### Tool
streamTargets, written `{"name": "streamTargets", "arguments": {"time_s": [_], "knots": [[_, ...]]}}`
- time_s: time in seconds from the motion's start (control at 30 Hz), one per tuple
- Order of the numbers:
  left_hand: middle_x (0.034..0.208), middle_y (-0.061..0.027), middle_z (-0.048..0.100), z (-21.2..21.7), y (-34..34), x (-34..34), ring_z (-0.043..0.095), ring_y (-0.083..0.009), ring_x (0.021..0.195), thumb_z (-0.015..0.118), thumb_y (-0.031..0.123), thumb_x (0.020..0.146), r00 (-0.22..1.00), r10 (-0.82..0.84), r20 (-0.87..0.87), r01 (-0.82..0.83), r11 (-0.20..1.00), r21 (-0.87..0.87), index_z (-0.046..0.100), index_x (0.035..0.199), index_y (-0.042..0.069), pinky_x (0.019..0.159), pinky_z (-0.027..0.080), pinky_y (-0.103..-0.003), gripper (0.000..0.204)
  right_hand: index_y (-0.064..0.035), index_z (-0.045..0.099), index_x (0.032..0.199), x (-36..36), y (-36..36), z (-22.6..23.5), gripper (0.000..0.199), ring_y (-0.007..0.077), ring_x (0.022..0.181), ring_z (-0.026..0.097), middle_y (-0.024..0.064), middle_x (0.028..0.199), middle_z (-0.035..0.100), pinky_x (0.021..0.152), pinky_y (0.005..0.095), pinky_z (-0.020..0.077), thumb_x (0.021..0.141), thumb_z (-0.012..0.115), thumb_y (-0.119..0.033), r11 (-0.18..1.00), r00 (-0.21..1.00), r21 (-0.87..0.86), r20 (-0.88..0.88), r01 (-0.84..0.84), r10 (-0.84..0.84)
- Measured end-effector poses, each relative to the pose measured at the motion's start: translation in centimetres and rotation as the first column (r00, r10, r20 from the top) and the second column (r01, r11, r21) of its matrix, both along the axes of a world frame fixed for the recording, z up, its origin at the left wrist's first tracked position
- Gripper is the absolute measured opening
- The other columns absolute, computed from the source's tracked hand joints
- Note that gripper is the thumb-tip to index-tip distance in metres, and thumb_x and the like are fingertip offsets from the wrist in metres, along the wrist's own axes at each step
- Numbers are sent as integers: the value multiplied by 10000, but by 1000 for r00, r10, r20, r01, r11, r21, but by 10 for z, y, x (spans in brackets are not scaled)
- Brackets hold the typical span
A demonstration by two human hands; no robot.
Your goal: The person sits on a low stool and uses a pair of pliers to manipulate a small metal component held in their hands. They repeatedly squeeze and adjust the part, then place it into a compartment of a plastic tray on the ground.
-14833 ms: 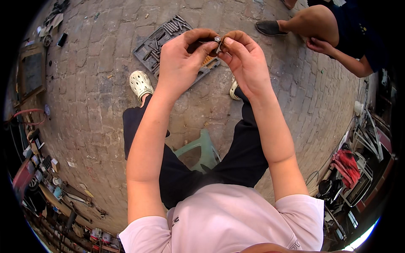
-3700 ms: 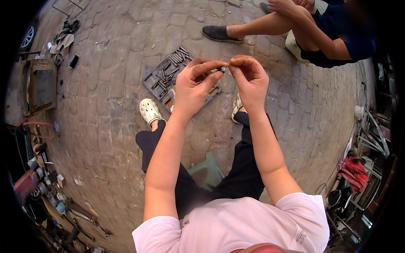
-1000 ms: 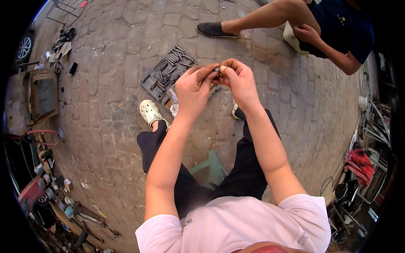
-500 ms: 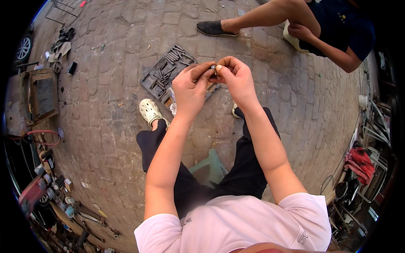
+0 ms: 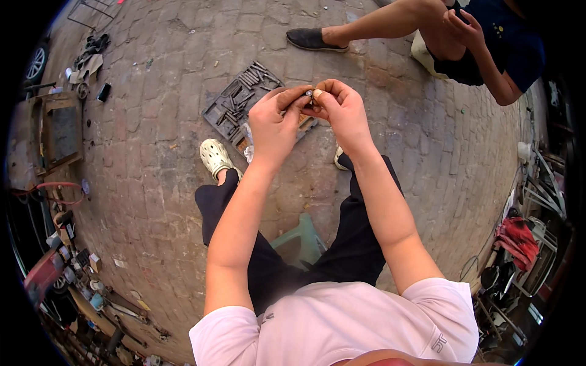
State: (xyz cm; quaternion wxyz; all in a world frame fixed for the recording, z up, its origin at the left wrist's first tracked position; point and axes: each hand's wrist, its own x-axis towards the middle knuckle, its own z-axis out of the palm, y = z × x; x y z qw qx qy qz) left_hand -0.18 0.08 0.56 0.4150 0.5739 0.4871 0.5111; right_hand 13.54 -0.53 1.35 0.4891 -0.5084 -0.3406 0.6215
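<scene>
A small, round, shiny metal part (image 5: 309, 93) sits between the fingertips of both my hands, held up in front of me; its exact kind is too small to tell. My left hand (image 5: 276, 122) pinches it from the left with thumb and forefinger. From the right, the thumb and bent fingers of my right hand (image 5: 343, 113) close on it too. Beyond and below my hands, a dark tray (image 5: 212, 114) rests on the paving, holding several rod-like metal pieces (image 5: 249, 78). My left hand covers part of the tray.
Another person (image 5: 516, 49) sits at the upper right, one dark shoe (image 5: 314, 40) near the tray. A green plastic stool (image 5: 300, 241) shows between my legs. On the left lie a worn box (image 5: 64, 134) and assorted tools; a red cloth (image 5: 517, 243) hangs among scrap on the right.
The other person's hand has risen from beside the knee. My hands stay together on the small metal part, nearly in place, with only a slight shift of the fingers.
</scene>
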Motion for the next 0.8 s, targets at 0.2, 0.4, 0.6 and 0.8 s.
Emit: {"name": "streamTargets", "arguments": {"time_s": [0.2, 0.4, 0.6, 0.8], "knots": [[838, -101, 704, 0, 1, 2, 663, -200, 696, 670, 6, 801, 999, -5, -52, 8, 998, 55, 733, 952, 27, 625, 506, -285, 165, 31, 565, 958, 2, 3, -4, 110, 116, 812, 632, 52, 894, 599, 792, 299, 572, 935, 502, -57, 999, 998, -23, -54, 34, -35], [831, -107, 703, -9, 3, 3, 669, -201, 701, 672, 14, 801, 999, 25, 28, -25, 1000, 2, 733, 950, 29, 621, 507, -285, 162, 33, 562, 964, -3, 2, -2, 111, 119, 815, 637, 60, 898, 605, 783, 293, 573, 935, 499, -53, 999, 998, 10, 44, 52, -52], [817, -102, 703, 0, 3, 1, 668, -193, 704, 669, 16, 806, 997, 7, -72, -3, 998, 61, 733, 946, 28, 628, 509, -283, 155, 32, 560, 971, -1, 2, -4, 108, 119, 809, 638, 61, 902, 606, 777, 296, 574, 933, 501, -50, 998, 998, -8, -19, 57, -57], [814, -99, 702, 2, -1, 1, 666, -187, 708, 671, 20, 807, 998, -17, -54, 18, 1000, 15, 735, 949, 30, 628, 510, -280, 156, 28, 558, 968, 3, 1, -4, 102, 123, 819, 642, 60, 905, 606, 780, 297, 574, 932, 504, -51, 997, 998, -51, -28, 50, -51]]}}
